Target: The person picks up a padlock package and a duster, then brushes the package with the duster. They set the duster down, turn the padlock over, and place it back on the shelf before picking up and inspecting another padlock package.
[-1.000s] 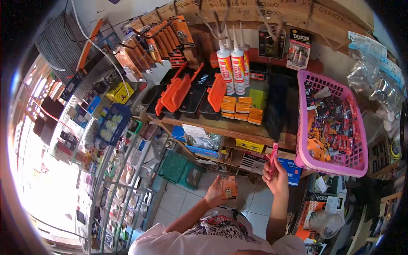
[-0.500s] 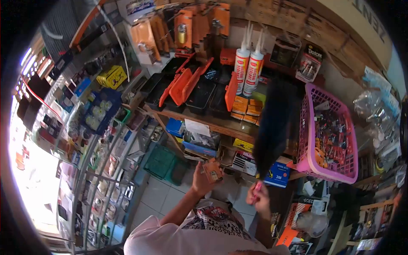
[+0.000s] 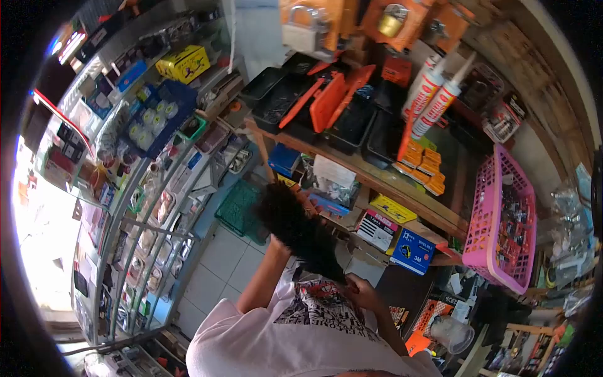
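In my right hand (image 3: 360,293) is the handle end of a black feather duster (image 3: 298,229), fingers closed round it in front of my shirt. The duster's dark feathers slant up and left, across my left hand (image 3: 278,245). Of that hand only the wrist side shows; its fingers are hidden behind the feathers. A strip of a small orange-brown packet (image 3: 306,203) shows past the duster's upper edge, where the left hand is. Beyond the hands, a wooden shelf (image 3: 352,168) carries black plastic bins (image 3: 352,129) with orange lids or dividers.
Silicone sealant tubes (image 3: 433,103) and small orange boxes (image 3: 419,164) stand on the shelf. Padlocks on orange cards (image 3: 391,24) hang above. To the right is a pink basket (image 3: 502,267) of packets. A green crate (image 3: 235,210) is on the floor, beside glass shelving at left.
The duster has swung from upright over the shelf down and left, and now covers the left hand and most of its packet. My right hand moved left; the view shifted.
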Tool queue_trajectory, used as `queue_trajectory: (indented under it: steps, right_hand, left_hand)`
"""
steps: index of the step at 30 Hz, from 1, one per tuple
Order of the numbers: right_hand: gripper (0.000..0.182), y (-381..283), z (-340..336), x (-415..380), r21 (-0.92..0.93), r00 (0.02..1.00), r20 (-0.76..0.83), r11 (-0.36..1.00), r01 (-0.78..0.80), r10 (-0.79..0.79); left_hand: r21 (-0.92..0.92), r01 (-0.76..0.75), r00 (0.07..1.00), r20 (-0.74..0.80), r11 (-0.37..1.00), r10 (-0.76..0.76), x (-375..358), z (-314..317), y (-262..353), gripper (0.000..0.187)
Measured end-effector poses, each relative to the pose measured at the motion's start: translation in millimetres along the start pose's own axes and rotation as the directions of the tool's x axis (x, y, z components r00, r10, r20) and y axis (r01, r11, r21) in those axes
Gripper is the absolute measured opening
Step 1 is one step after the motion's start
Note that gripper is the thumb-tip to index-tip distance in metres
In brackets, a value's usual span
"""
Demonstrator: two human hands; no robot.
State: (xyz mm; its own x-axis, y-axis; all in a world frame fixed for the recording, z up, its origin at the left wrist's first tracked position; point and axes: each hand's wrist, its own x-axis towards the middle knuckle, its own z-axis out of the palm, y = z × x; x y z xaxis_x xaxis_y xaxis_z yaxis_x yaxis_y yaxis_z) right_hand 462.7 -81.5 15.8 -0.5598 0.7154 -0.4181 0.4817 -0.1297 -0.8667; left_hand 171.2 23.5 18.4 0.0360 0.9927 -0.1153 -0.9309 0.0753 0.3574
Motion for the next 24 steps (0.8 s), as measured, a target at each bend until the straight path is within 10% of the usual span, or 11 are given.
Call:
queue_trajectory:
  steps: [7, 12, 16, 19, 23, 24]
  right_hand:
    - [0.06, -23, 27, 33, 0.274, 0.998, -0.061, 0.961, 0.043, -0.028]
    - [0.049, -46, 22, 34, 0.216, 0.994, -0.103, 0.976, -0.006, 0.029]
    - [0.041, -28, 5, 30, 0.083, 0.995, -0.094, 0.996, 0.035, -0.028]
    - [0.028, -44, -11, 31, 0.06, 0.995, -0.096, 0.998, 0.003, 0.002]
    - [0.023, -64, -15, 28, 0.025, 0.997, -0.073, 1.0, -0.017, 0.019]
    - [0.024, -68, -17, 29, 0.052, 0.993, -0.119, 0.998, -0.019, 0.025]
  left_hand:
    - [-0.214, -0.043, 0.986, 0.147, 0.976, 0.076, -8, -7, 24, 0.052]
    - [-0.334, -0.082, 0.988, -0.151, 0.939, 0.032, -11, 13, 58, 0.057]
    - [-0.304, 0.063, 0.862, 0.497, 0.95, 0.102, 2, -30, 63, 0.064]
    - [-0.308, -0.234, 0.953, -0.262, 0.922, 0.154, -7, 0, 58, 0.071]
    - [-0.3, 0.007, 0.965, 0.253, 0.954, 0.073, 1, -41, 48, 0.069]
    - [-0.324, -0.05, 0.993, 0.085, 0.945, 0.082, -7, -27, 48, 0.069]
